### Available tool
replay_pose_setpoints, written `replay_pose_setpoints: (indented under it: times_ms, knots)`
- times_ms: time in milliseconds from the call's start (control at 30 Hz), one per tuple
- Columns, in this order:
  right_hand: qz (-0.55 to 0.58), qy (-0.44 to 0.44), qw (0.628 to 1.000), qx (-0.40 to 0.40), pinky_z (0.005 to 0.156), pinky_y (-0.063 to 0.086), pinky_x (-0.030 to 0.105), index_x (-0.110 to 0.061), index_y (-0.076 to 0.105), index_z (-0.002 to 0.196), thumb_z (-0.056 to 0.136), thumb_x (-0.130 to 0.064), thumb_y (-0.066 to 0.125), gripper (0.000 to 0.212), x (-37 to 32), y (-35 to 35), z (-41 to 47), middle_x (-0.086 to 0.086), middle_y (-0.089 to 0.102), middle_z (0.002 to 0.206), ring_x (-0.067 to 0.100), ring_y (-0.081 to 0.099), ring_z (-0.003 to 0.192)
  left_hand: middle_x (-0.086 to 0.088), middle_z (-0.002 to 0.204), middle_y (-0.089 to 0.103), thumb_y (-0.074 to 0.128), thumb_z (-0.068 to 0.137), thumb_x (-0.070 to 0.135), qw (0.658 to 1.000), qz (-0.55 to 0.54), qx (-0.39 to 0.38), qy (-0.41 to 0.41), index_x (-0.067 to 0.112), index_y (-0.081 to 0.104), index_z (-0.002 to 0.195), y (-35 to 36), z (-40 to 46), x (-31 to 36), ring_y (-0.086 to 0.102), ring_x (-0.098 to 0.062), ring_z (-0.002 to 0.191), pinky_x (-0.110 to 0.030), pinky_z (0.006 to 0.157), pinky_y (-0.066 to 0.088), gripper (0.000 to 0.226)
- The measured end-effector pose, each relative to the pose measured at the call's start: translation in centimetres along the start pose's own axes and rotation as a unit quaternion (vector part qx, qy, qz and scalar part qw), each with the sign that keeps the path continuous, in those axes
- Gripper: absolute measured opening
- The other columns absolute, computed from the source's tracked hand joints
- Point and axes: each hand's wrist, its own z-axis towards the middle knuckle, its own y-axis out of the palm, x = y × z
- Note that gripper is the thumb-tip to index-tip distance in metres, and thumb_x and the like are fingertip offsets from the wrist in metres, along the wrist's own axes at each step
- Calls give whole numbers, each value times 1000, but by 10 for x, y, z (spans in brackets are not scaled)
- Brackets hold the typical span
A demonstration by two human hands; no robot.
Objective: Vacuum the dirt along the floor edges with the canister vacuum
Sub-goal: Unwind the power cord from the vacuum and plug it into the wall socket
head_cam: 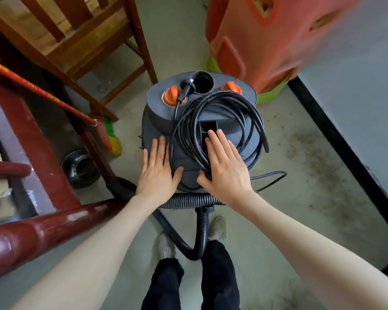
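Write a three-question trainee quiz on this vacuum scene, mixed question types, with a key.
1. True or false: the power cord lies coiled on top of the canister vacuum.
2. The dirt lies beside which feature? A) chair B) black baseboard C) broom
3. Fill in: both the left hand and the right hand lie ____ on the vacuum.

Key: 1 true; 2 B; 3 flat, fingers straight.

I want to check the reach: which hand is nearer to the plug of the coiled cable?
Left. The left hand lies flat on the vacuum lid, below the plug. The right hand rests on the coiled cable, lower right, slightly farther.
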Motion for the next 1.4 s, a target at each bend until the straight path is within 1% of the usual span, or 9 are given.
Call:
replay_pose_setpoints:
  times_ms: [233, 367, 467, 667, 800, 933, 1033, 1167, 1400]
  knots:
    - [-3, 60, 998, -5, 116, 28, 46, 10, 49, 135, 75, -25, 69, 72, 0, 2, -56, 23, 40, 151, 38, 31, 144, -13, 159, -8, 21, 94, 50, 998, 4, -2, 55, 6, -2, 152, 14, -27, 19, -12, -24, 146, -39, 116, -12, 76]
    - [-7, 78, 997, -10, 117, 24, 44, 10, 47, 137, 77, -25, 68, 73, 2, 4, -88, 23, 38, 152, 38, 29, 145, -12, 159, -5, 19, 93, 51, 997, 23, -4, 69, 5, 1, 152, 26, -47, 32, -10, -24, 147, -39, 116, -12, 77]
    - [-16, 90, 995, -26, 118, 18, 43, 10, 44, 140, 80, -27, 66, 73, 1, 5, -110, 22, 34, 154, 37, 25, 147, -13, 159, -3, 17, 93, 52, 995, 45, -14, 83, 4, 2, 152, 31, -61, 40, -8, -25, 147, -40, 117, -11, 77]
    - [-57, 96, 992, -53, 121, 4, 41, 5, 32, 148, 91, -42, 52, 76, -4, 12, -144, 19, 20, 161, 33, 11, 151, -13, 159, -2, 29, 96, 47, 993, 40, -10, 108, 5, 2, 151, 39, -87, 47, -7, -25, 147, -36, 116, -13, 75]
    - [-51, 121, 991, -40, 121, 11, 44, 6, 36, 146, 89, -40, 55, 75, -21, 19, -165, 20, 24, 159, 34, 17, 149, -13, 159, -1, 30, 96, 47, 990, 44, -12, 132, 6, 2, 151, 42, -101, 39, -6, -24, 147, -35, 115, -13, 74]
    - [-28, 143, 989, -28, 121, 10, 43, 5, 35, 147, 88, -37, 53, 74, -46, 28, -182, 20, 21, 160, 34, 14, 150, -13, 159, -2, 32, 97, 45, 986, 53, -24, 158, 5, 1, 151, 44, -118, 24, -7, -25, 147, -36, 115, -12, 75]
    - [-18, 168, 986, -6, 120, 16, 44, 6, 41, 143, 83, -34, 59, 74, -69, 35, -196, 21, 28, 157, 35, 21, 148, -13, 159, -4, 32, 97, 46, 981, 74, -28, 177, 5, -1, 151, 47, -131, 10, -8, -25, 147, -36, 115, -13, 75]
    - [-7, 193, 981, 17, 118, 20, 45, 8, 43, 142, 80, -33, 65, 77, -99, 47, -213, 22, 32, 155, 36, 26, 146, -16, 159, 2, 33, 96, 46, 974, 94, -28, 204, 3, 4, 150, 50, -149, -10, -3, -29, 147, -39, 116, -7, 75]
    - [9, 221, 975, 14, 121, 13, 43, 7, 37, 145, 83, -34, 60, 78, -139, 62, -237, 20, 26, 158, 34, 19, 149, -16, 159, 3, 36, 96, 45, 968, 100, -29, 230, 3, 7, 150, 57, -176, -37, -1, -29, 147, -41, 116, -5, 74]
